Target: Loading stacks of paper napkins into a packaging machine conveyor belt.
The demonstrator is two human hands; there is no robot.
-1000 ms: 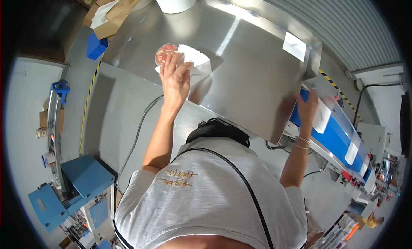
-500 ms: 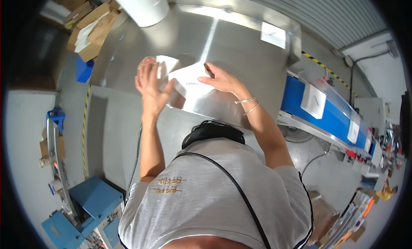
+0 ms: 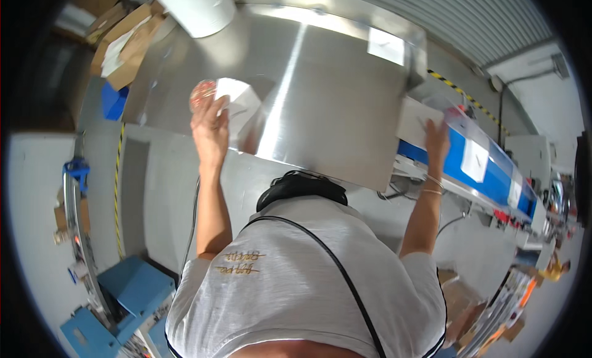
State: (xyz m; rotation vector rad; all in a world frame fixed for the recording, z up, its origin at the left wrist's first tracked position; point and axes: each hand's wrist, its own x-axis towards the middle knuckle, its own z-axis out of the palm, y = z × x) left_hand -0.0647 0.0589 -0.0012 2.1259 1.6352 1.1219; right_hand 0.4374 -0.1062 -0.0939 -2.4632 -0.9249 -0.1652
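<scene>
My left hand (image 3: 211, 130) is at the left part of the steel table, its fingers curled. Past its fingertips is a round, red-patterned thing (image 3: 201, 93), partly covered by the fingers. A white paper packet (image 3: 242, 104) lies against the thumb side of this hand; which of the two the fingers grip is hidden. Out to the right, my right hand (image 3: 436, 142) is closed at the edge of another white packet (image 3: 414, 119). This packet is over the near end of the blue conveyor belt (image 3: 455, 163), by the table's right edge. Both hand and packet are blurred.
More white packets (image 3: 475, 160) lie along the belt. A white sheet (image 3: 386, 46) is at the steel table's (image 3: 333, 99) far right corner. At the back left stand a white bucket-like cylinder (image 3: 198, 12) and an open cardboard box (image 3: 126, 46). A blue bin (image 3: 113, 101) is below the box.
My right hand has moved right with a white packet, from mid-table to the conveyor. My left hand has shifted slightly and its fingers have curled; more of the red-patterned thing shows.
</scene>
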